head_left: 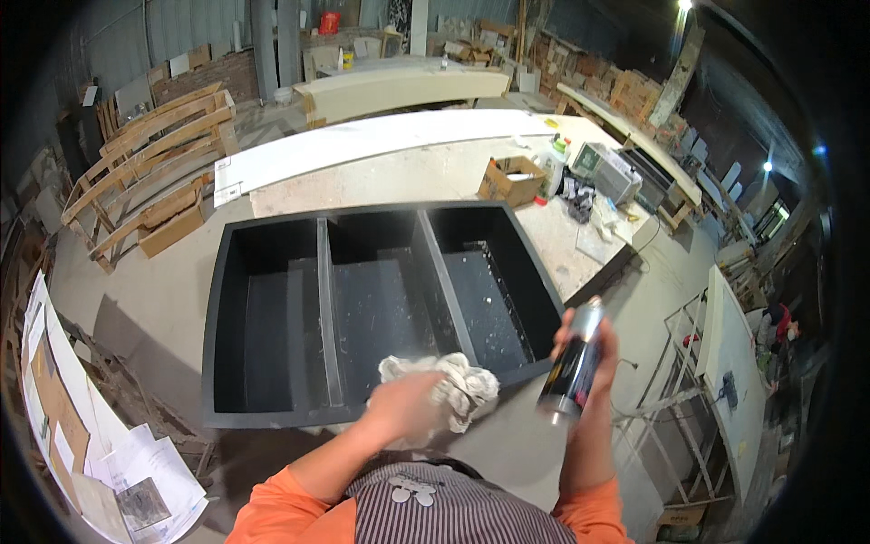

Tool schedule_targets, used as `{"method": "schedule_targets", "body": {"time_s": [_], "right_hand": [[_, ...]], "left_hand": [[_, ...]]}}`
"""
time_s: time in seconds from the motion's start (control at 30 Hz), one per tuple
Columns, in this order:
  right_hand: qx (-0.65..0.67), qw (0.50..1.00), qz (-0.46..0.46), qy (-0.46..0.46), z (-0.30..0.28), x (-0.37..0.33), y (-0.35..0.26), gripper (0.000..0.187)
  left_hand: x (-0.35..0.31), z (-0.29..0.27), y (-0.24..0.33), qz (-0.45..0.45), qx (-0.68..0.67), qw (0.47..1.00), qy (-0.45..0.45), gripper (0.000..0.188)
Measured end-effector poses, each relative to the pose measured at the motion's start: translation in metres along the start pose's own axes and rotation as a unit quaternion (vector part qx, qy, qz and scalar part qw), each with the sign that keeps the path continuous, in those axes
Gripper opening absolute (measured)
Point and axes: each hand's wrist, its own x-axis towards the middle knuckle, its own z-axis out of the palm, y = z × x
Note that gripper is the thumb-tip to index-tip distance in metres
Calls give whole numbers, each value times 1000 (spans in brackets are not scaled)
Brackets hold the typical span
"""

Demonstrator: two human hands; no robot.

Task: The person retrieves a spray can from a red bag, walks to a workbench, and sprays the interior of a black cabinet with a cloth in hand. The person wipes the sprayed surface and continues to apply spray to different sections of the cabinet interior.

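A black three-compartment box [272, 418] lies in front of me with its hollow side up, and pale specks dot the bottom of its right compartment. My left hand [405, 404], slightly blurred, is closed on a crumpled white cloth [464, 388] at the box's near edge, in front of the middle and right compartments. To the right of the box, my right hand [604, 355] is wrapped around a silver-and-black cylindrical can [573, 370]. The can is tilted, held apart from the box.
Behind the box stretches a workbench [362, 181] bearing a long white panel [362, 140]. A cardboard box [509, 184], bottles and tools crowd its right end. Wooden frames [154, 163] stand at left, and papers [149, 471] lie lower left. A metal-framed panel [729, 381] stands at right.
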Motion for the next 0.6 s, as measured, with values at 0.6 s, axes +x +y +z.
{"method": "schedule_targets", "body": {"time_s": [0.6], "right_hand": [[132,975,96,150,6,69,37,50]], "left_hand": [[-70,-16,-31,-43,-73,989,119,50]]}}
